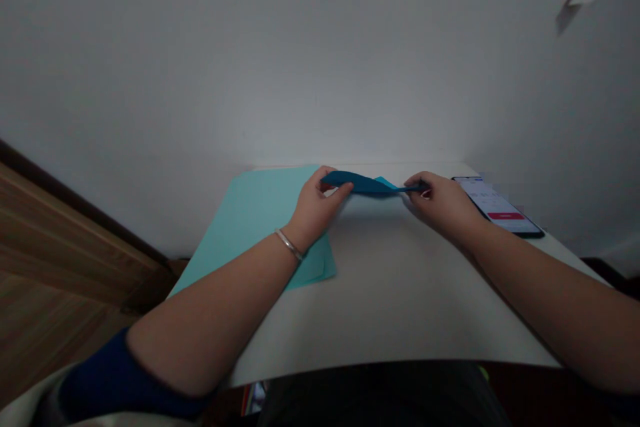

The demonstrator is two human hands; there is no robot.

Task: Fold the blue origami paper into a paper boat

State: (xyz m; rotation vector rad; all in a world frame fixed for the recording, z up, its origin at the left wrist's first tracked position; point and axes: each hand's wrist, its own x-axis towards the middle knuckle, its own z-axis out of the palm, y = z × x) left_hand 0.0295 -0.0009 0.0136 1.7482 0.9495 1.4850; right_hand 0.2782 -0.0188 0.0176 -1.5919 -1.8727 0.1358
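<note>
A folded dark blue paper piece (367, 183) is held just above the white table (395, 293), stretched between both hands. My left hand (316, 207) pinches its left end, with a silver bracelet on that wrist. My right hand (440, 203) pinches its narrow right end. A lighter teal face of the paper shows near the middle of the fold.
A stack of light teal paper sheets (250, 227) lies on the table's left side under my left forearm. A phone (497, 207) with a lit screen lies at the right edge. A white wall stands right behind the table; wooden floor shows at left.
</note>
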